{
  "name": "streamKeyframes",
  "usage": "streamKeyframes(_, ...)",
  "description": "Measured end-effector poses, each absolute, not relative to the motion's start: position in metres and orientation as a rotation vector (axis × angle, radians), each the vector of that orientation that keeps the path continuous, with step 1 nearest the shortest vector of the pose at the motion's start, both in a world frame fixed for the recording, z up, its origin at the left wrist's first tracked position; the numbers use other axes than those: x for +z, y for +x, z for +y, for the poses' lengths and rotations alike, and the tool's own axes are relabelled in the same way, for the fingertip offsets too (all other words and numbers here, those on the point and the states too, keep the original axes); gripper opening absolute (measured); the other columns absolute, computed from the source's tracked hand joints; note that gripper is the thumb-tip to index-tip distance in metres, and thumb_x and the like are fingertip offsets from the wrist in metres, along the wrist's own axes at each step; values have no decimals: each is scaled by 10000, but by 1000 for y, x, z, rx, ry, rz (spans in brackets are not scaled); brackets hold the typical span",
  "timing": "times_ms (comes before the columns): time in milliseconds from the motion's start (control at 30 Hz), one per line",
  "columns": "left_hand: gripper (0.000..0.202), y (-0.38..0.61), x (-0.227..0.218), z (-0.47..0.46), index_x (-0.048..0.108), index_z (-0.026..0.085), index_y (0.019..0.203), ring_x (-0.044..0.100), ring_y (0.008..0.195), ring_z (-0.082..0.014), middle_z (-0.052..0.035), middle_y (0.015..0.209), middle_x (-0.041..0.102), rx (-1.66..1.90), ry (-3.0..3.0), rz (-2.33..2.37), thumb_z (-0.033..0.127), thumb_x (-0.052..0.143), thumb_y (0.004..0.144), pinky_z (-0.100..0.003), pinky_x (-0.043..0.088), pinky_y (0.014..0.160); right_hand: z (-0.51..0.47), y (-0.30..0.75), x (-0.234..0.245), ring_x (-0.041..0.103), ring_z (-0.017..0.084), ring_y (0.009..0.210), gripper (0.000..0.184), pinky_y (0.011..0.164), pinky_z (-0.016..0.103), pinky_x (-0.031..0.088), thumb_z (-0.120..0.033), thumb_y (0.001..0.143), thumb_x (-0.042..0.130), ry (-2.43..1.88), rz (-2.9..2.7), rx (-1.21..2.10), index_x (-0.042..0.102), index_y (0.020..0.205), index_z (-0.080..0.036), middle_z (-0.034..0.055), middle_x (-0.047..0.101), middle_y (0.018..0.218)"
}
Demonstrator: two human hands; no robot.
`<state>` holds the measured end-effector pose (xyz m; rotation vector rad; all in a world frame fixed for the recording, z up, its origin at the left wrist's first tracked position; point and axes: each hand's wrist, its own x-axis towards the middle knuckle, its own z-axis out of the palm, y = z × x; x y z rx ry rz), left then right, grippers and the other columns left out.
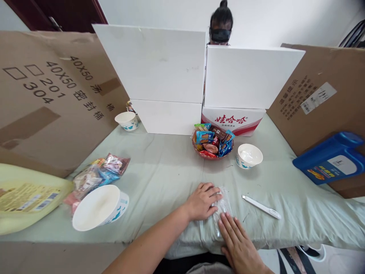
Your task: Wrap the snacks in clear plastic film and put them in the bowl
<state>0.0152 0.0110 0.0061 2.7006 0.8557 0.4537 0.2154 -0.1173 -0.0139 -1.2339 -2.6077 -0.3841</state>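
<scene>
Left hand cupped and right hand flat, fingers together, press a clear plastic packet just left of the white pen; light, limp, probably slippery, it looks best pinched at an edge.

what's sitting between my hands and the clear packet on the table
Nothing visible. The left hand and the right hand both rest directly on the clear packet; the white pen lies apart, to its right.
</scene>
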Motion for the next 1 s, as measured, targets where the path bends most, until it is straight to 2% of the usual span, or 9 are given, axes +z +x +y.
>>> streamKeyframes(100,452,15,6,11,561,277,1269,435,1223,-282,-32,1319,568,447,2696,805,416,625,844,-443,328,1019,-124,224,-13,481,223,1238,506,1044,372,311,-122,851,453,-1151,-2615,-313,493,1353,-167,80,558,1357)
streamKeyframes(167,517,15,6,11,509,275,1324,421,1243,-288,-37,1327,564,441,2682,786,420,627,841,-451,322,1027,-121,227,-7,567,203,1070,441,983,373,358,-113,860,437,-1136,-2566,-125,554,1275,-206,66,645,1215)
streamKeyframes(233,638,15,5,11,405,254,1404,407,1260,-295,-49,1343,555,437,2654,787,414,639,833,-459,316,1036,-114,226,2,583,194,954,336,949,391,379,-133,885,432,-1140,-2487,68,606,1156,-228,51,683,1064)
streamKeyframes(300,734,15,4,12,307,229,1454,405,1265,-300,-66,1353,547,437,2625,789,394,648,825,-463,316,1041,-104,222,15,571,205,985,265,974,419,367,-131,900,418,-1097,-2465,165,619,1045,-226,47,678,1002)
streamKeyframes(400,768,14,2,13,261,217,1464,414,1265,-300,-85,1358,537,448,2591,797,360,644,815,-464,321,1045,-85,220,33,551,214,1058,237,994,424,365,-106,913,392,-1022,-2502,204,593,992,-205,61,660,1007)
streamKeyframes(500,775,13,4,15,247,225,1462,410,1275,-296,-86,1359,532,457,2543,789,320,627,794,-465,322,1050,-58,221,37,587,176,852,220,784,316,447,-107,929,374,-1071,-2527,208,574,968,-189,54,641,895)
streamKeyframes(567,801,12,5,16,223,232,1467,404,1283,-291,-83,1352,535,454,2510,783,274,610,767,-469,325,1054,-37,222,31,578,156,719,213,645,270,422,-117,932,377,-1167,-2561,145,576,964,-186,37,625,819)
streamKeyframes(767,845,13,3,18,173,178,1474,430,1252,-277,-129,1311,530,510,2457,836,121,522,707,-492,363,1047,2,212,-2,581,141,609,171,566,260,365,-171,950,416,-1386,-2529,62,580,995,-181,37,644,779)
streamKeyframes(1000,784,12,-3,20,185,187,1471,431,1245,-260,-124,1300,527,605,2412,823,77,475,751,-486,388,1051,2,207,-4,639,149,676,182,579,254,362,-267,993,394,-1570,-2385,123,556,954,-194,29,680,811)
